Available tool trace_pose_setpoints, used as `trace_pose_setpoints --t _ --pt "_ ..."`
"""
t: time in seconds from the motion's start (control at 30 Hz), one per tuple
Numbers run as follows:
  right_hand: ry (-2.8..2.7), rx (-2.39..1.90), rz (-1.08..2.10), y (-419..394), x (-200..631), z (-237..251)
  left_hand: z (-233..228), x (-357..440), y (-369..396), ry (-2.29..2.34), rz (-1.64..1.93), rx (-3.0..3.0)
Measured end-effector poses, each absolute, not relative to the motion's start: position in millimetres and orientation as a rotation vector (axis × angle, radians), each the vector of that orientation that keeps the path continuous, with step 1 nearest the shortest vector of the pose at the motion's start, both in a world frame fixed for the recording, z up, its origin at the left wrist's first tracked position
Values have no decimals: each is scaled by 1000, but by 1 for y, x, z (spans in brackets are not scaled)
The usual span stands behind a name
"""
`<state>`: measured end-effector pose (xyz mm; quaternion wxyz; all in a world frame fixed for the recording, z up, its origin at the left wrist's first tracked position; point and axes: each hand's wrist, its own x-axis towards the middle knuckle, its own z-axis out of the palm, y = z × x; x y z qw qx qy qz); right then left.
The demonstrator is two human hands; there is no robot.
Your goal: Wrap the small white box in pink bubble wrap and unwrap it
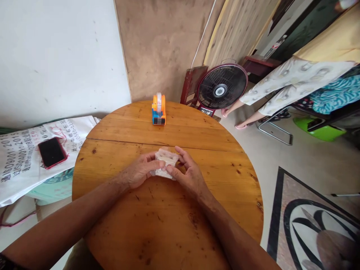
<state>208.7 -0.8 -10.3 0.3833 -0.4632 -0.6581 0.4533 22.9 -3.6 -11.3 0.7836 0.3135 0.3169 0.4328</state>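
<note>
Between my two hands, over the middle of the round wooden table (168, 213), is a small package in clear, bubbly-looking plastic wrap (165, 156). My left hand (142, 168) grips its left side, thumb lying across the front. On the right side my right hand (188, 170) holds it, with the thumb pressed on the front and the index finger raised a little behind. What the wrap encloses looks whitish; its kind I cannot make out. Farther back on the table stands an orange and blue tape dispenser (159, 110) with a roll of tape, touched by neither hand.
A phone with a red edge (52, 152) lies on a white printed sack (25, 150) left of the table. Behind right are a wooden chair (194, 84) and a dark red fan (222, 88). A person in patterned trousers (298, 80) stands beyond, near a green stool (320, 129).
</note>
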Motion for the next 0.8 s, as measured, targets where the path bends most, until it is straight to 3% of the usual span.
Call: trace_pose_setpoints --t 0.17,0.53,0.8 --pt "-1795 -1218 993 -2 213 -8 -10 25 -4 686 929 632" --pt "-1621 -1148 1264 20 231 2 -13 24 -5 708 855 796" --pt "-1573 -1133 1183 20 219 0 -6 24 -7 716 795 942"
